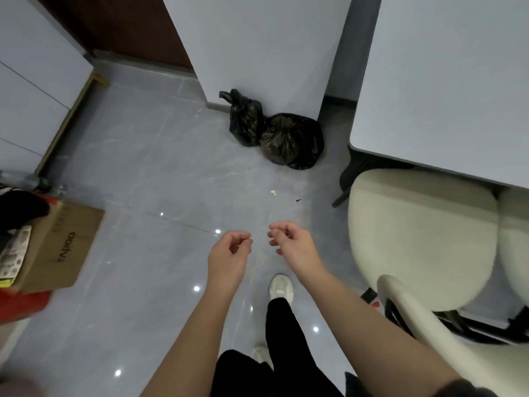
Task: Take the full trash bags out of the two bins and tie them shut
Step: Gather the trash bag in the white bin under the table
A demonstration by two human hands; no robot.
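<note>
Two black trash bags [276,133] sit side by side on the far floor against the pillar [266,53], both apparently tied. The left hand [232,247] and right hand [289,242] hang near, loosely curled, holding nothing. The task looks finished.

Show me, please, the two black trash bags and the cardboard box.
Tall trash bag [245,121]: head view, middle of its body.
Round trash bag [288,138]: head view, its gathered top.
Cardboard box [67,247]: head view, its printed brown side.

floor [143,167]: glossy grey tile | pillar [257,53]: white | table [443,81]: white, right | chair [415,230]: cream | box [65,242]: cardboard, left
</note>
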